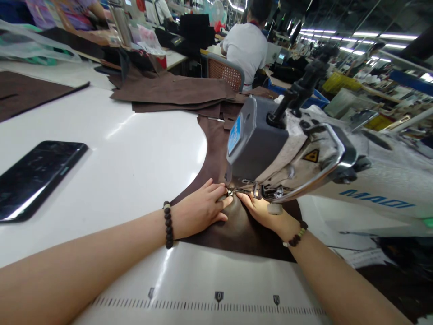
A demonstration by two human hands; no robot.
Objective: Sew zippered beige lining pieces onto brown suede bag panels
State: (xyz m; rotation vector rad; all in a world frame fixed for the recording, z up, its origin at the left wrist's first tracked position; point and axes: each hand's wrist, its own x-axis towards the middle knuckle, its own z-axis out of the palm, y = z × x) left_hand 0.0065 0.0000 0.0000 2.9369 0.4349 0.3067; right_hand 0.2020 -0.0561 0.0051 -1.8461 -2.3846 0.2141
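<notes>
A dark brown fabric piece (216,149) lies on the white table and passes under the presser foot (231,191) of a sewing machine (260,140). My left hand (203,207) rests flat on the fabric just left of the foot, fingers spread and holding nothing. On the other side, my right hand (260,210) presses the fabric with its fingertips close to the foot; the machine head hides part of it. The fabric between the hands is slightly raised and shiny.
A black phone (40,178) lies on the white table (142,149) at the left. Brown fabric pieces (172,90) are stacked behind. A ruler scale (189,306) runs along the front. A person in a white shirt (246,49) sits on a chair (225,72) farther back.
</notes>
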